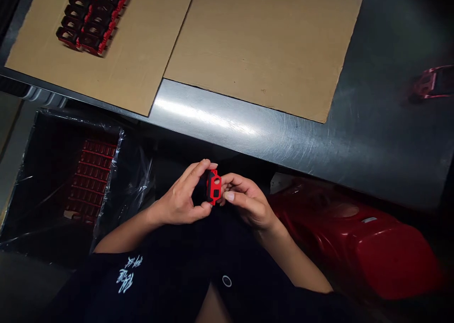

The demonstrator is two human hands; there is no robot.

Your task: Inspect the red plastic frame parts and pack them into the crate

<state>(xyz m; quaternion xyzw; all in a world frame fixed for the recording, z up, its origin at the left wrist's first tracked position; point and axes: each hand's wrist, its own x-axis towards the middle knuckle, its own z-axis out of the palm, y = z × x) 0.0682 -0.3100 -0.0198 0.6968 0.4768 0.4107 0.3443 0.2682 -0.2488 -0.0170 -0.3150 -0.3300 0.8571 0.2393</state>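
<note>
1. Dark T-shirt (170,266) fills the bottom of the view, cut off by the frame. Its white print (125,275) is too skewed to read.
2. Left hand (180,195) is curled, its thumb and fingers pinching the left side of a small red-and-black plastic part (214,187). The part is held above the lap, between both hands.
3. Right hand (248,202) is also curled and nearly closed, with its fingers pressed against the part's right side. Fingers hide parts of its edges, and its far face cannot be seen.
4. Steel surface (283,134) lies ahead, carrying two cardboard sheets (266,44). Rows of matching red-and-black parts (90,18) sit on the left sheet, cut off by the top edge.
5. Black bin (42,181), lined with clear plastic film (136,181), sits to the left, holding dim rows of red pieces (91,181).
6. Glossy red moulded shell (354,238) sits in shadow to the right, its exact kind hard to make out. Blurred red piece (423,84) lies on the steel near the right edge.
</note>
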